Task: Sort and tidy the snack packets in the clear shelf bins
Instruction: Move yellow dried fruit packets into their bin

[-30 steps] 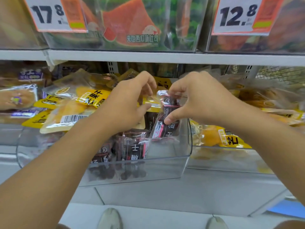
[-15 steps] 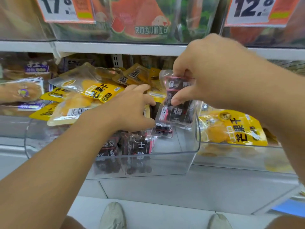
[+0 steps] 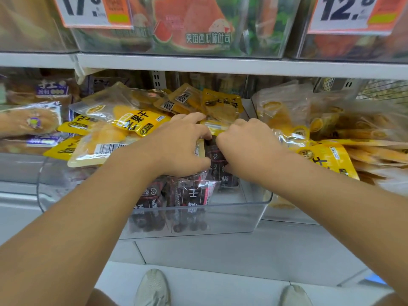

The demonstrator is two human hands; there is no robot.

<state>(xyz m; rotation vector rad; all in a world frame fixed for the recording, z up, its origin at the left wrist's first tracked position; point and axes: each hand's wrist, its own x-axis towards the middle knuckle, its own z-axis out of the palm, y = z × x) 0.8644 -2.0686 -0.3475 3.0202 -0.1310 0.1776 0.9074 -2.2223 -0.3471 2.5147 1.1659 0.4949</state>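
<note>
Over clear bin [image 3: 254, 214], both hands' grip on dark packet [image 3: 217, 161]

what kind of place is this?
Most likely a shop's snack aisle: price tags on the upper shelf, clear bins of packaged snacks, and barcoded yellow packets.

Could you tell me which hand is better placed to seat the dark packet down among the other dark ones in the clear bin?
Probably the right hand: it grips the dark packet from above, while the left hand rests beside it against the yellow packets.
</note>
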